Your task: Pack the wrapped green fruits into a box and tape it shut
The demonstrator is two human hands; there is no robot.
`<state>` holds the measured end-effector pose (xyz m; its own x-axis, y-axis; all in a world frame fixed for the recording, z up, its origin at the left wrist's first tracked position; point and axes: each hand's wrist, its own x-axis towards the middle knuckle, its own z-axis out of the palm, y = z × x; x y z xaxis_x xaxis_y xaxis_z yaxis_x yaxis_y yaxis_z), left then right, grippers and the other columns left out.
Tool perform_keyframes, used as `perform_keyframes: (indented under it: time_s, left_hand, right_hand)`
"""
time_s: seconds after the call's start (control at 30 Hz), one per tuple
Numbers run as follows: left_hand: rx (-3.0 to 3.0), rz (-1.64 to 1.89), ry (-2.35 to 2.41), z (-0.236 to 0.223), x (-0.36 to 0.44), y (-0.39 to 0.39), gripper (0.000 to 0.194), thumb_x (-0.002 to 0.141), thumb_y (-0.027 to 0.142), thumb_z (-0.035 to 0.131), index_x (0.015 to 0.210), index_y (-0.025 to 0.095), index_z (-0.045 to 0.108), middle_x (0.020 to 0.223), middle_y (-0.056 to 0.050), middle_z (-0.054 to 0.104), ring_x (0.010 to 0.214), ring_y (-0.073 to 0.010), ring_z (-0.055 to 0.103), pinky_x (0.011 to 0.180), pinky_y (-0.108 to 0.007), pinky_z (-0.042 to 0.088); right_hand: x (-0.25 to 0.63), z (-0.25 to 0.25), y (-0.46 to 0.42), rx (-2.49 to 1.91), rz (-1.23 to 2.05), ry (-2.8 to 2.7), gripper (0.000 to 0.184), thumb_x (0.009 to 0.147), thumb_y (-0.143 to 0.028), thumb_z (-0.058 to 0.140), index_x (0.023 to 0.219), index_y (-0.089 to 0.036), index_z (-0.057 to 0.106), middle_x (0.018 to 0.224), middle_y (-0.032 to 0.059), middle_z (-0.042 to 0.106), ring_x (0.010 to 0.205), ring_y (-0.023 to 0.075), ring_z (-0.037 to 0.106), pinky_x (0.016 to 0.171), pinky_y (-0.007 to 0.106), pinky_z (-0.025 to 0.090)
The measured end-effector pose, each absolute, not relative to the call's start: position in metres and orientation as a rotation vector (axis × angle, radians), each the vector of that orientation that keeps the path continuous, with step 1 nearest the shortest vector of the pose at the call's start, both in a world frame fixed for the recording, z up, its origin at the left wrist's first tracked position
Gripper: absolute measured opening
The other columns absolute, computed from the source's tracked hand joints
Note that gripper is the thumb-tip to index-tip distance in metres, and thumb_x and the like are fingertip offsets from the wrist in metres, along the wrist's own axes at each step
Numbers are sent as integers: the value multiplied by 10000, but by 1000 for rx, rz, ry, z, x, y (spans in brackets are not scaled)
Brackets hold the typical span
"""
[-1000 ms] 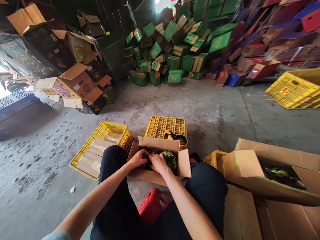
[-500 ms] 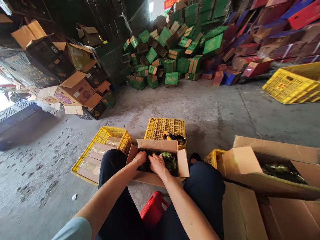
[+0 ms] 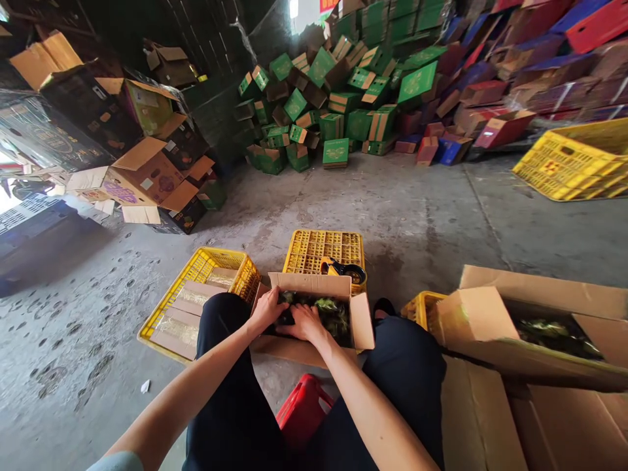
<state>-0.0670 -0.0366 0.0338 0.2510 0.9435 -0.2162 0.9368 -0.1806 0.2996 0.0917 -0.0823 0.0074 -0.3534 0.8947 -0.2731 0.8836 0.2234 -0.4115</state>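
Between my knees stands an open cardboard box [image 3: 309,282] holding leafy green produce [image 3: 336,317] in dark, shiny wrapping. My left hand [image 3: 266,309] is at the box's left end, with fingers and thumb apart over the inner corner. Beside it, my right hand [image 3: 305,322] lies with fingers spread on the dark wrapping, pressing the contents near the middle. Both hands look open, though some fingertips are hidden among the contents. A black and yellow tape dispenser [image 3: 346,269] rests just behind the box on an upturned yellow crate [image 3: 321,245].
On the left, a yellow crate [image 3: 159,327] holds taped cardboard boxes. To the right is another open box [image 3: 471,314] with wrapped greens. A red stool [image 3: 300,409] shows between my legs. Piled green boxes [image 3: 336,152] and a yellow crate stack [image 3: 559,163] stand farther back.
My left hand has risen out of the contents toward the box's left end, and its fingers have opened. The right hand has flattened, its fingers spreading on the wrapping.
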Motion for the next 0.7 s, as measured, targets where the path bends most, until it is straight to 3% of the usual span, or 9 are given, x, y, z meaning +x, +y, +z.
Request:
perform_keyframes:
  time_s: [0.17, 0.3, 0.47, 0.6, 0.7]
  left_hand:
    - [1974, 405, 1708, 24, -79, -46, 278, 888, 233, 731, 1139, 197, 618, 875, 2, 713, 803, -166, 683, 749, -259, 498]
    - [1931, 576, 1647, 25, -80, -52, 265, 854, 203, 734, 1098, 202, 631, 863, 9, 700, 787, -158, 663, 743, -253, 495]
    - [1931, 770, 1546, 35, -86, -55, 276, 934, 303, 670, 1191, 213, 619, 909, 3, 687, 760, -148, 657, 711, -245, 507]
    - [1994, 448, 1578, 37, -94, -54, 268, 969, 292, 643, 1213, 194, 593, 906, -14, 708, 785, -165, 690, 730, -253, 527]
    - [2174, -28, 1673, 36, -89, -54, 295, 989, 250, 616, 1275, 196, 571, 1075, -69, 733, 1001, -205, 716, 867, -287, 539]
  right_hand:
    - [88, 4, -82, -1801, 713, -2395, 324, 994, -358, 594, 1259, -190, 672, 1228, 133, 766, 1243, 311, 657, 1005, 406, 407]
    - [88, 2, -80, -1813, 691, -2406, 246, 985, -281, 582, 1163, -200, 733, 1184, 125, 788, 1199, 295, 687, 973, 377, 398]
    - [84, 2, -83, -1875, 656, -2396, 312, 1038, -272, 489, 1191, -175, 744, 1147, 160, 790, 1173, 292, 699, 998, 384, 374]
    - [78, 5, -81, -1929, 643, -2395, 404, 1049, -146, 373, 1167, -150, 759, 1168, 194, 773, 1182, 279, 696, 1056, 397, 334]
    - [77, 8, -77, -1953, 642, -2404, 445, 1034, -93, 340, 1209, -136, 747, 1234, 215, 749, 1174, 262, 704, 1063, 392, 334]
